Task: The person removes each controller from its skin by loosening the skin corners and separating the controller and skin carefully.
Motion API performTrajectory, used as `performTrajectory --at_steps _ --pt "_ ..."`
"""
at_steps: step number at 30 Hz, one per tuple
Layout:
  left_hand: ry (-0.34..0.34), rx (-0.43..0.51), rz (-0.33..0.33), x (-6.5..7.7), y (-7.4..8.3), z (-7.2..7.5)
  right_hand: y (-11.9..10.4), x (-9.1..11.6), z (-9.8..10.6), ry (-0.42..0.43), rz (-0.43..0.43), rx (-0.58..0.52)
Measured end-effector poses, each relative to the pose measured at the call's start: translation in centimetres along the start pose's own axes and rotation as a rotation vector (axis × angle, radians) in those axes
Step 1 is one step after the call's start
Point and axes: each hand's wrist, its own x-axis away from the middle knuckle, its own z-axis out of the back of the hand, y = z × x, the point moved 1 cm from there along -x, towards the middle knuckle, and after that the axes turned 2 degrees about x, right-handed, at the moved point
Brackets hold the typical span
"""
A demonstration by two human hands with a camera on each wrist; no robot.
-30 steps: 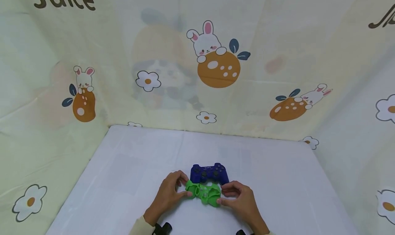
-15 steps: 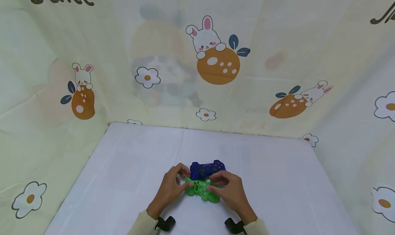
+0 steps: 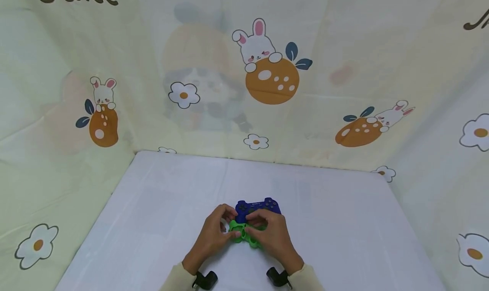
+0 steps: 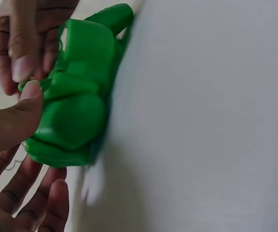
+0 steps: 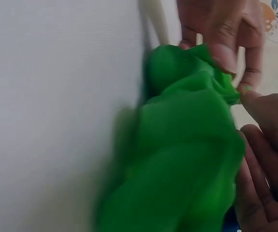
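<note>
A soft green controller skin [image 3: 249, 240] lies on the table, with its cut-out holes facing up. My left hand [image 3: 214, 231] grips the left end of it, thumb on the near side. My right hand [image 3: 273, 238] pinches the skin's edge close to the left thumb and covers its right part from above. Just behind lies a blue game controller [image 3: 242, 214], partly hidden by the right hand. Both wrist views show the green skin [image 4: 76, 116] from its near side, with the thumbs nearly meeting at its upper edge.
The white table [image 3: 172, 189] reaches back to a pale cloth wall [image 3: 206, 146] printed with rabbits, oranges and flowers. Cloth also hangs on both sides. A black wrist camera [image 3: 206, 279] is worn on each wrist.
My right hand has moved left along the green skin, from its right end towards the left hand. The left hand stays at the left end. The blue controller has hardly moved.
</note>
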Motion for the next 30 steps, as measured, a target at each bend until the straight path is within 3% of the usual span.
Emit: performTrajectory --at_steps 7,15,26,30 --pt "-0.011 -0.001 0.021 0.6 -0.8 0.0 -1.2 -1.2 -0.2 0.0 0.049 -0.007" --pt "-0.046 0.041 0.024 0.5 -1.0 0.2 -1.7 -2.1 -1.7 -0.042 0.115 0.006" --pt "-0.178 0.065 0.0 0.8 -1.4 0.9 -1.0 -3.3 -2.5 -0.004 0.072 0.063" --pt "-0.169 0.043 0.004 1.1 -1.4 1.4 -0.5 -3.4 -2.2 0.01 0.008 0.031"
